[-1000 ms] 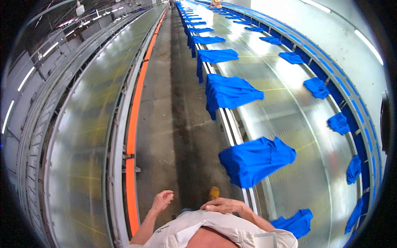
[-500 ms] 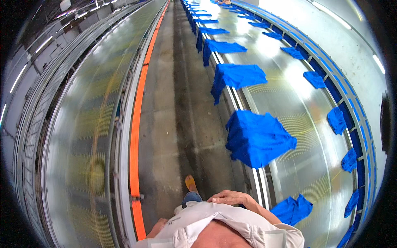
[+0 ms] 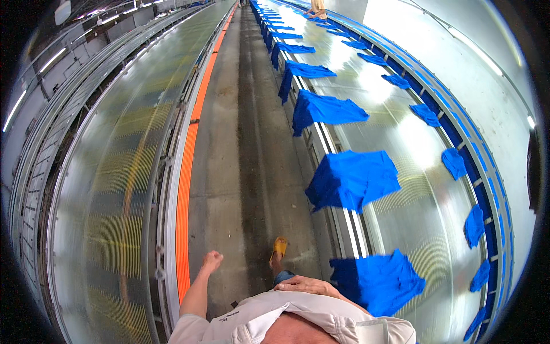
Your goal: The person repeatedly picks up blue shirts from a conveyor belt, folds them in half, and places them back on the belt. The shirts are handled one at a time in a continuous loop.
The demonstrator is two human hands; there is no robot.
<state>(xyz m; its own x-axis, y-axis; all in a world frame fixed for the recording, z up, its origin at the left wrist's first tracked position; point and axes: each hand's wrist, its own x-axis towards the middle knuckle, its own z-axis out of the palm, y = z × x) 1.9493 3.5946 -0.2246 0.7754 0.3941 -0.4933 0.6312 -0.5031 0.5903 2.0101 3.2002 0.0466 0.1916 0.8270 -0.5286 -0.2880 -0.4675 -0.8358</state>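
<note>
My left hand (image 3: pixel 212 262) swings forward over the aisle, its fingers curled into a loose fist with nothing visible in them. My right hand (image 3: pixel 305 284) lies flat across the front of my pale shirt (image 3: pixel 258 309), fingers stretched out. Nearest to that hand, a blue cloth piece (image 3: pixel 381 284) is spread on the long table (image 3: pixel 412 221) to my right. Just beyond it, another blue cloth piece (image 3: pixel 358 180) drapes over the table's near rail. Neither hand touches the cloth.
A concrete aisle (image 3: pixel 220 172) runs ahead, with my yellow shoe (image 3: pixel 279 247) on it. Along its left goes an orange strip (image 3: pixel 185 200) edging another long table (image 3: pixel 74 246). Blue pieces line both sides of the right table. Far off, a person (image 3: pixel 318 8) stands by it.
I have moved forward along the aisle, so the blue pieces slide nearer. My left hand has swung out ahead from beside my body. My right hand stays on my shirt.
</note>
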